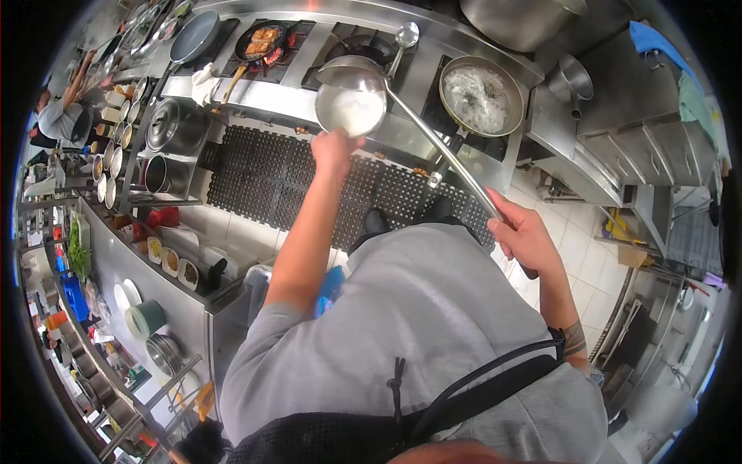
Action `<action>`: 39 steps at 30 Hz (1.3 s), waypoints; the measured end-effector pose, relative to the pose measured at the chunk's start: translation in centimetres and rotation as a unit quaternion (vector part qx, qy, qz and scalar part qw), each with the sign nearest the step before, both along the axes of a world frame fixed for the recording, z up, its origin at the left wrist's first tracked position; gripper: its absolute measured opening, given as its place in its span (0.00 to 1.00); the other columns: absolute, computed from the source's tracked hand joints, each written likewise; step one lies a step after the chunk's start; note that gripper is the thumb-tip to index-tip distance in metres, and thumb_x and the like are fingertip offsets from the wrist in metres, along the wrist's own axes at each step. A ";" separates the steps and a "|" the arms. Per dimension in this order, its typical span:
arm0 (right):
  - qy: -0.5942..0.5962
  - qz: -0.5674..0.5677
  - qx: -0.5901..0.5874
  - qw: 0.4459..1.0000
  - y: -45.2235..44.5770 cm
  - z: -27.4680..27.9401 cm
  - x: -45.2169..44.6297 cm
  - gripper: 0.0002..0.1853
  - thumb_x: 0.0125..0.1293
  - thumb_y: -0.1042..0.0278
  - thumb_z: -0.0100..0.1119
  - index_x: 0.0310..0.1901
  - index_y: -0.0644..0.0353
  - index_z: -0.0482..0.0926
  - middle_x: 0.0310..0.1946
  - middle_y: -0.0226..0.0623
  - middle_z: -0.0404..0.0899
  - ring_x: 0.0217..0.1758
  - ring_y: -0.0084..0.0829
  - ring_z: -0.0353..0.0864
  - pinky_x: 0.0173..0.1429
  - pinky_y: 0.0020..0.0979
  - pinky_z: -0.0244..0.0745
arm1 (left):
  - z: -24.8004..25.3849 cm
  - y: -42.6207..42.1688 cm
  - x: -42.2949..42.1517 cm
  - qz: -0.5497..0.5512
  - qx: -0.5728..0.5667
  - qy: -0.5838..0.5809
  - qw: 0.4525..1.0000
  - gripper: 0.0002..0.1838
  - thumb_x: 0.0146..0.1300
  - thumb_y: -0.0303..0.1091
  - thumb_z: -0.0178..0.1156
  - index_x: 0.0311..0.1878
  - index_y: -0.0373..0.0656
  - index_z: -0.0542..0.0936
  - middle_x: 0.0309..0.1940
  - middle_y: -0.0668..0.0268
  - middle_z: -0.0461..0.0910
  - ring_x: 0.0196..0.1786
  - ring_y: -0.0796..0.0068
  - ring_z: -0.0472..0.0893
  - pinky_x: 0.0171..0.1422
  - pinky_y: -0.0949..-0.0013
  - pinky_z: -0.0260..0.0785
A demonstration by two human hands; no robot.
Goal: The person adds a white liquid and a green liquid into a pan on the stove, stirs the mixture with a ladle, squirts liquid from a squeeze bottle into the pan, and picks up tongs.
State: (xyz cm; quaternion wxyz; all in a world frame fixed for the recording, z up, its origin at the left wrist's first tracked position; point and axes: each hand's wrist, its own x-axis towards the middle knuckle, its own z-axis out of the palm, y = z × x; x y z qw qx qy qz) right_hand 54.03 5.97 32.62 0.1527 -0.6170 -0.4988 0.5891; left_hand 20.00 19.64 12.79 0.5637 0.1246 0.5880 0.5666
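By steel stovetop (270, 94) — bowl (350, 112), black mat (255, 170), tiles (568, 241)

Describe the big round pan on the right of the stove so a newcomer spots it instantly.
Find the long steel stove, then its right end. There sits a wide round pan with a tan rim. Whitish, frothy contents set it apart from the pan of golden-brown pieces.

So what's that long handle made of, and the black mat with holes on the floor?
The long handle in the right hand looks like smooth, polished metal, probably stainless steel, because it's silvery and catches bright light. Its end is dark, maybe plastic. The mat looks like dull rubber, though it could be plastic: it's black and full of holes.
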 end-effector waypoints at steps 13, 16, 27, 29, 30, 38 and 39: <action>0.001 -0.027 0.013 1.000 0.5 0.9 -0.7 0.30 0.72 0.72 0.57 0.76 0.51 0.67 0.24 0.20 0.71 0.20 0.12 0.66 0.26 0.22 0.67 | -0.1 -0.9 -0.4 0.052 0.023 -0.010 0.998 0.17 0.59 0.17 0.52 0.52 0.17 0.70 0.45 0.45 0.79 0.40 0.53 0.86 0.40 0.61 0.87; 0.000 -0.015 0.013 1.000 0.5 0.5 -0.4 0.30 0.72 0.72 0.56 0.76 0.50 0.67 0.24 0.20 0.70 0.20 0.13 0.66 0.26 0.23 0.67 | -0.8 -1.3 -0.7 0.022 -0.007 -0.036 0.999 0.16 0.60 0.16 0.52 0.51 0.18 0.71 0.46 0.44 0.78 0.41 0.53 0.86 0.40 0.62 0.87; 0.017 0.012 0.017 1.000 0.4 -0.4 -1.0 0.31 0.72 0.70 0.58 0.76 0.46 0.68 0.26 0.20 0.71 0.23 0.14 0.65 0.29 0.22 0.66 | -0.1 -1.5 -1.6 -0.034 -0.003 -0.020 0.999 0.17 0.63 0.17 0.52 0.53 0.16 0.69 0.46 0.41 0.79 0.39 0.50 0.87 0.42 0.58 0.87; 0.029 0.021 0.038 0.999 0.3 -0.9 -1.1 0.31 0.72 0.69 0.59 0.76 0.45 0.67 0.25 0.20 0.71 0.22 0.14 0.65 0.29 0.22 0.66 | 0.2 -0.8 -1.4 -0.004 0.003 -0.024 1.000 0.18 0.61 0.16 0.51 0.54 0.17 0.71 0.47 0.44 0.79 0.38 0.52 0.86 0.41 0.58 0.87; 0.036 0.020 0.039 0.998 0.1 -1.2 -1.0 0.31 0.72 0.69 0.59 0.76 0.45 0.67 0.25 0.20 0.71 0.22 0.14 0.65 0.29 0.22 0.66 | 0.4 -0.4 -1.5 0.027 0.007 -0.039 0.999 0.18 0.60 0.16 0.51 0.55 0.19 0.72 0.47 0.47 0.80 0.36 0.54 0.86 0.40 0.59 0.87; 0.010 0.023 0.028 0.999 0.1 -0.5 -1.7 0.31 0.72 0.70 0.58 0.76 0.46 0.67 0.23 0.21 0.70 0.21 0.15 0.66 0.29 0.22 0.67 | 0.7 -1.2 -2.9 -0.022 0.007 -0.012 1.000 0.17 0.63 0.18 0.51 0.53 0.15 0.69 0.47 0.39 0.79 0.41 0.47 0.86 0.41 0.60 0.85; 0.007 0.027 0.023 0.999 0.3 -0.4 -2.0 0.31 0.72 0.70 0.58 0.76 0.46 0.67 0.23 0.21 0.70 0.21 0.15 0.66 0.29 0.22 0.67 | 0.5 -1.0 -2.6 -0.007 0.023 -0.007 1.000 0.17 0.62 0.18 0.50 0.52 0.16 0.69 0.46 0.40 0.78 0.40 0.48 0.86 0.41 0.60 0.86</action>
